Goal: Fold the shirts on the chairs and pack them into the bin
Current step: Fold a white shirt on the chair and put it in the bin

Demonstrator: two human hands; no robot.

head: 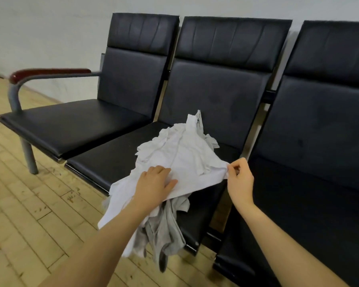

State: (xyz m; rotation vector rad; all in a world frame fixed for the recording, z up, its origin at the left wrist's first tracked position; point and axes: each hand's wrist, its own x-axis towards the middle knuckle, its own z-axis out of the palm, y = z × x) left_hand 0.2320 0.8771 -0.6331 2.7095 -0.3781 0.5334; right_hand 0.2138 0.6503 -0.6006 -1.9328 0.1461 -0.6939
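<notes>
Two bare forearms reach in from the bottom edge toward a heap of shirts on the middle chair [116, 160]. The left hand [153, 186] lies flat on the white shirt [187, 160], fingers straight and a little spread, pressing the cloth down near the front of the seat. The right hand [239, 178] pinches the shirt's right corner between thumb and fingertips, right at the seat's right edge, and the cloth runs taut between the two hands. Under the white shirt a grey shirt [164, 230] spills over the front edge of the seat and hangs toward the wooden floor [19, 204]. The rest of the white shirt is rumpled, with a peak of fabric rising against the lower part of the backrest.

The right chair [319, 162] sits just beside the right hand. The left chair [71, 125] stands on the other side, with a grey metal armrest topped in dark red [50, 71]. Behind the row is a pale wall [50, 27].
</notes>
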